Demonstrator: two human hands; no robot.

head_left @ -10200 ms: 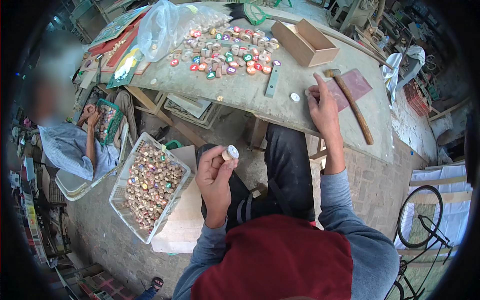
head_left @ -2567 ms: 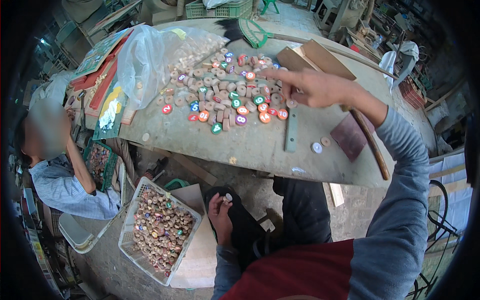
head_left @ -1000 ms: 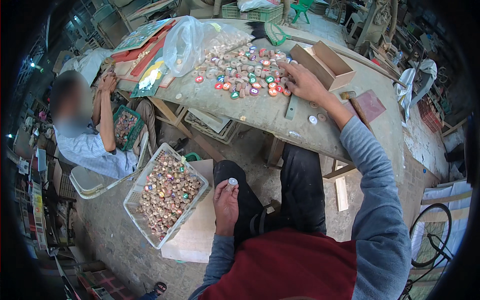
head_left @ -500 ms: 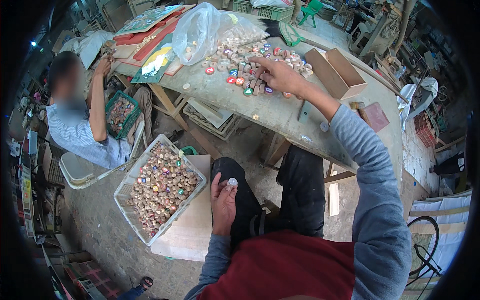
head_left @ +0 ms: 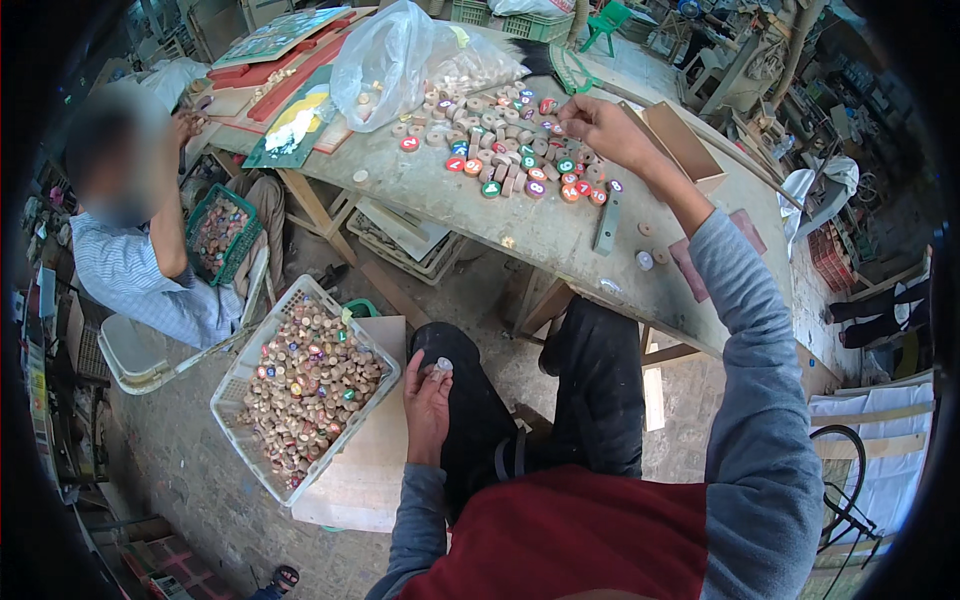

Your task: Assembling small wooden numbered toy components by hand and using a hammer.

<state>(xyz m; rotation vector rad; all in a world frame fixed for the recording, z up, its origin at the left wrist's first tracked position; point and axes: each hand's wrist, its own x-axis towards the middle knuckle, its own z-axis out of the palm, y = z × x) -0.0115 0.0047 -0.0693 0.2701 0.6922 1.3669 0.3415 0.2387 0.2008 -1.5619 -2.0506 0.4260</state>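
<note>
My left hand [head_left: 428,405] is raised over my left thigh, its fingers closed on a small round whitish, see-through piece [head_left: 444,366]. Across the table, my right hand [head_left: 603,130] hovers at the right end of a spread of small wooden discs [head_left: 513,130]. Its thumb and fingers are pinched together; whether a disc is between them I cannot make out. Many discs are plain, while others carry red, green, blue, purple or orange numbered faces, such as a red disc [head_left: 409,144]. Right of these lies a narrow grey-green bar [head_left: 607,228].
At my left stands a white crate [head_left: 240,437] full of wooden pieces. Beyond it a seated person [head_left: 135,255] works beside a green basket [head_left: 190,262]. The table [head_left: 440,196] also bears a clear plastic bag [head_left: 385,65], an open wooden box [head_left: 688,150] and a reddish flat piece [head_left: 690,270].
My right hand has shifted right and its pointing finger has drawn into a pinch, uncovering more coloured discs. My left hand keeps its piece. The whole view has shifted slightly.
</note>
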